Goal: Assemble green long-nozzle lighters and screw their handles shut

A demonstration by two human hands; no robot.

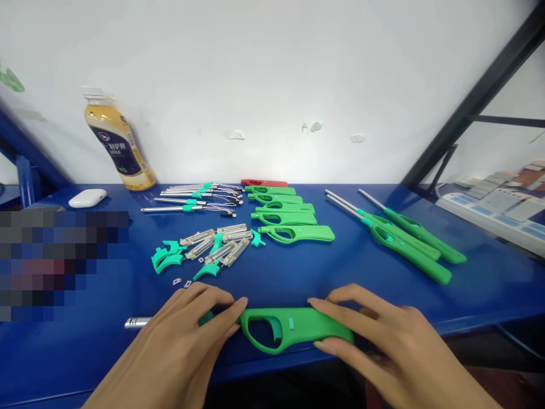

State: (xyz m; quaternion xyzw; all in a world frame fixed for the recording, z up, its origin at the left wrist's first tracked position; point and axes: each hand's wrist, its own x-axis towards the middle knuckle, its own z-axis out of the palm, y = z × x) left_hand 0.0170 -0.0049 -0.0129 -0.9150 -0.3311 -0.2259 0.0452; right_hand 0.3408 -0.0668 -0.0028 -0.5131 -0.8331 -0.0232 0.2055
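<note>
A green long-necked lighter with a teal trigger lies at the table's front edge, its metal tube pointing left. My left hand is closed on its neck end, covering most of the tube. My right hand grips the handle's right end between thumb and fingers. Beyond my left hand lie teal triggers and clear fuel tanks in a loose group, with small pale clips near them. Farther back are metal tubes with wires and a row of green handle shells.
Several lighters with tubes fitted lie at the right. A yellow drink bottle and a white earphone case stand at the back left. A red handle shell is by the wall. Blurred-out blocks hide the far left.
</note>
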